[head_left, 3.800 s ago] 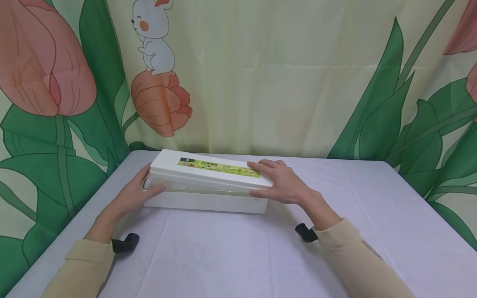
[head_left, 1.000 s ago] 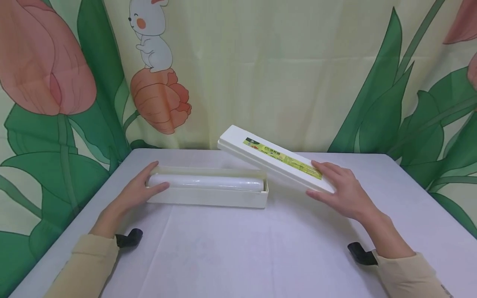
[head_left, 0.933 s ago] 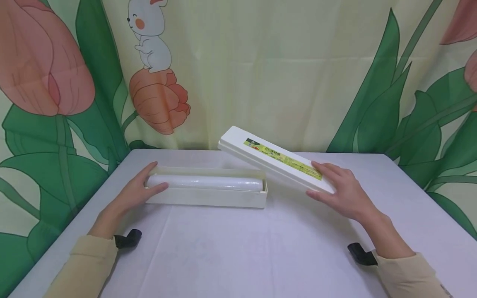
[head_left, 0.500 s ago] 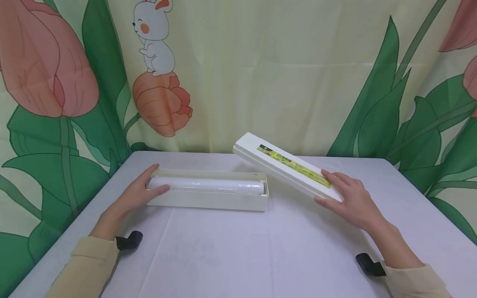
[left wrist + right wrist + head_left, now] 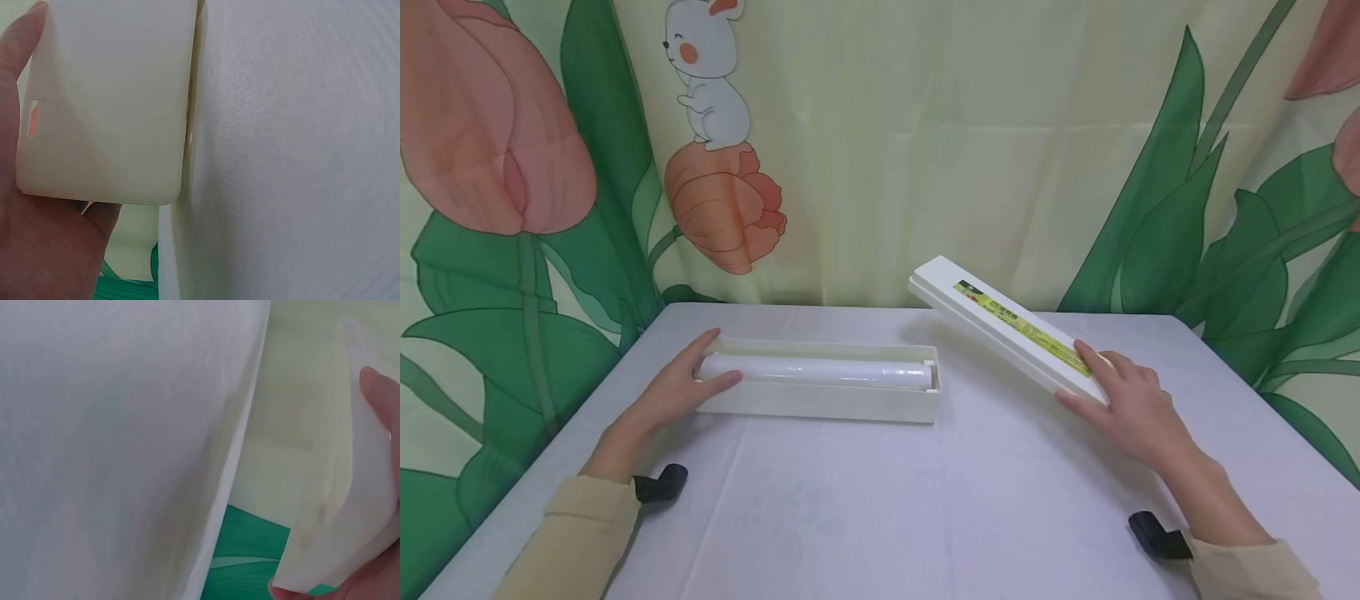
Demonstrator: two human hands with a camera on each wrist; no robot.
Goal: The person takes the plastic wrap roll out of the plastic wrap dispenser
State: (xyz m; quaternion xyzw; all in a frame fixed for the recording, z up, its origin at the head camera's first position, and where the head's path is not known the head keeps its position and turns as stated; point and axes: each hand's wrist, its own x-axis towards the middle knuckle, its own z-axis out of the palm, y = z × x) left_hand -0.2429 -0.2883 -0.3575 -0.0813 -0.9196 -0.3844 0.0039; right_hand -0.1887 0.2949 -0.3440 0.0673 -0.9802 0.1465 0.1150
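A long white plastic box [image 5: 820,406] lies on the table without its lid. Inside it rests a roll of cling film [image 5: 827,371], clear and shiny. My left hand [image 5: 673,387] grips the box's left end, thumb on the near side and fingers behind; the left wrist view shows the hand around the box end [image 5: 112,112]. My right hand [image 5: 1138,408] holds the white lid [image 5: 1000,342] by its near right end, thumb on one edge and fingers on the other. The lid, with a yellow-green label, is in the air, tilted, its far end raised. In the right wrist view the lid's underside [image 5: 325,487] shows.
A white cloth covers the table [image 5: 850,517]. Behind it hangs a curtain [image 5: 925,167] printed with tulips and a rabbit. A black wrist mount [image 5: 662,483] sits by the left cuff and another black mount [image 5: 1157,537] by the right cuff.
The lid was resting askew on the box. My right hand has lifted it off and carried it to the right, uncovering the roll. My left hand has stayed at the box's left end.
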